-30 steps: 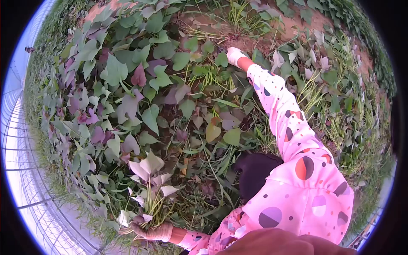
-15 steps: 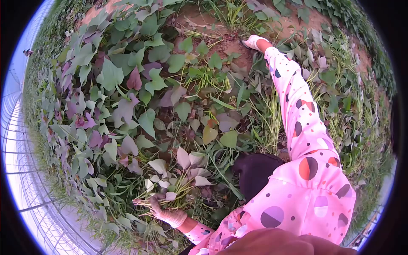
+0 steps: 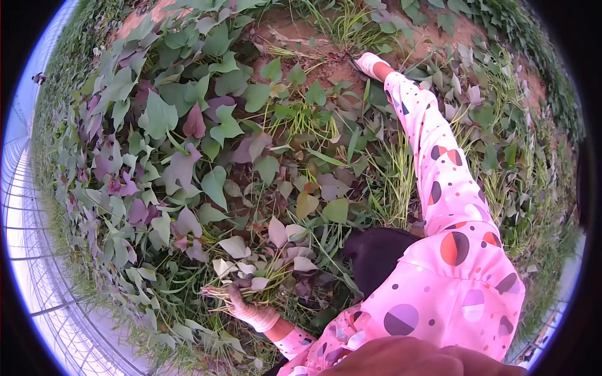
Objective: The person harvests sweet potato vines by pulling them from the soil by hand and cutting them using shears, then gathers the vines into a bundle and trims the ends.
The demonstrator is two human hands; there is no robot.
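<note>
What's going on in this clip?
A person in pink dotted sleeves works over a bed of leafy vines. The left hand grips a bunch of leafy stems, held low among the plants. The right hand reaches far out to plants beside bare soil; its grip is unclear.

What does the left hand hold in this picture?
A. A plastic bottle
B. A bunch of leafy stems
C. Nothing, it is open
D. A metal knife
B: the gloved left hand is closed around a bunch of leafy stems, whose pale leaves fan out above it.
</note>
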